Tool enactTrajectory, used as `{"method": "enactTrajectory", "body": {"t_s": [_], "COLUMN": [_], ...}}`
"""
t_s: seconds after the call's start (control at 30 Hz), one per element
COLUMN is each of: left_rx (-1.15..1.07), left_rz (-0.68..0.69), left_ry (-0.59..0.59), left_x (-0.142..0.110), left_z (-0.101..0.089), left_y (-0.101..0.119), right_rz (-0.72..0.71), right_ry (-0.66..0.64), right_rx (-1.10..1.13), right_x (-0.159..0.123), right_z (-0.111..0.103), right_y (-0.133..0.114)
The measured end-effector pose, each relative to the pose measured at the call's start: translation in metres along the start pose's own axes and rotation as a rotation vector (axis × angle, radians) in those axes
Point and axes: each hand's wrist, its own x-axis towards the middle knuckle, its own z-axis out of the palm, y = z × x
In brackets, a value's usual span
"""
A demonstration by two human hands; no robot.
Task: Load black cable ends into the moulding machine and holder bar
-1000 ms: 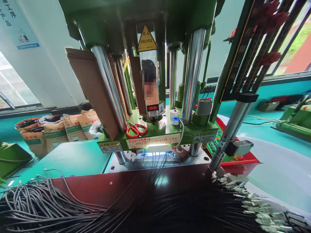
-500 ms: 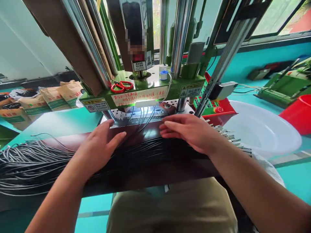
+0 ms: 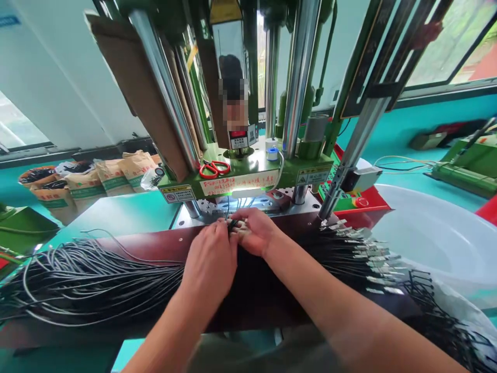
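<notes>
Head view: the left hand (image 3: pixel 212 254) and right hand (image 3: pixel 254 232) meet over the worktop (image 3: pixel 151 242), before the green press (image 3: pixel 289 178). The right closes on dark cables (image 3: pixel 233 225); the left's grip cannot be told. A cable bundle (image 3: pixel 116 280) lies left of them.
</notes>
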Motion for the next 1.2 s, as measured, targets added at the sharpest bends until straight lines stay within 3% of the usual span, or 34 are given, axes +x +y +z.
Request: {"method": "enactTrajectory", "body": {"t_s": [0.07,0.13,0.2,0.27,0.37,0.47,0.57,0.77,1.0,1.2], "left_rx": [-0.077,-0.180,-0.097,-0.014,-0.083,-0.255,-0.369,-0.515,-0.646,-0.671], "left_rz": [0.144,0.370,0.365,0.230,0.079,0.053,0.084,0.044,0.018,0.055], "left_ry": [0.282,0.268,0.148,-0.045,-0.333,-0.477,-0.532,-0.610,-0.494,-0.560], "left_x": [-0.024,-0.043,-0.049,-0.042,-0.022,-0.007,0.005,0.023,0.020,0.012], "left_z": [0.005,0.016,0.025,0.026,0.010,-0.010,-0.015,0.005,0.010,-0.001], "left_y": [0.007,0.005,-0.004,-0.020,-0.043,-0.056,-0.058,-0.053,-0.056,-0.052], "right_rz": [-0.011,-0.043,-0.084,-0.158,-0.338,-0.369,-0.345,-0.361,-0.438,-0.425], "right_ry": [-0.017,-0.040,-0.094,-0.177,-0.258,-0.175,-0.140,-0.155,-0.172,-0.136], "right_rx": [0.036,0.041,-0.101,-0.495,-1.315,-1.677,-1.731,-1.811,-1.803,-1.852], "right_x": [-0.003,-0.007,-0.013,-0.023,-0.047,-0.070,-0.080,-0.071,-0.064,-0.068], "right_z": [0.009,0.013,0.009,-0.008,-0.048,-0.082,-0.093,-0.073,-0.065,-0.059], "right_y": [0.002,0.002,-0.001,-0.009,-0.029,-0.047,-0.052,-0.037,-0.028,-0.029]}}
